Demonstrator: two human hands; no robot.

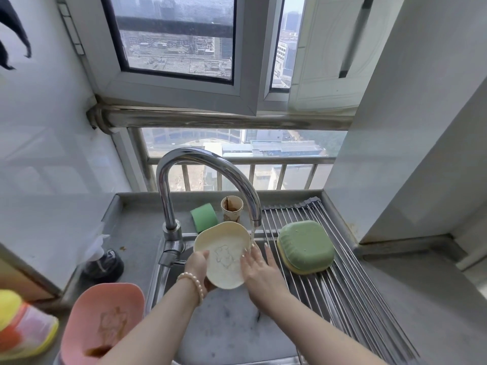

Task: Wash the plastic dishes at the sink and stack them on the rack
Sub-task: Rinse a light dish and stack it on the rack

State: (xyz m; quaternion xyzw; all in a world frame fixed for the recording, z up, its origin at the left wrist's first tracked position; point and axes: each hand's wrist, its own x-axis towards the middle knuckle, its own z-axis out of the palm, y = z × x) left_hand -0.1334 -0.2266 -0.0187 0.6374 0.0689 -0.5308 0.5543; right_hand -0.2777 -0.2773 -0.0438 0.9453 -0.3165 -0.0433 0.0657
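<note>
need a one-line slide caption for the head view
Under the running faucet, left hand holds a cream dish while right hand rubs it; two washed dishes on the rack.

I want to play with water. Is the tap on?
On. Water runs from the tap beside the cream plate.

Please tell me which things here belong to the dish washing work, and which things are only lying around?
Belonging to the job:
cream dish, held by left hand, rubbed by right hand
running tap
rack with green dish stacked upside down on a yellow one
dirty pink dish

Only lying about:
stained paper cup
green sponge
</note>
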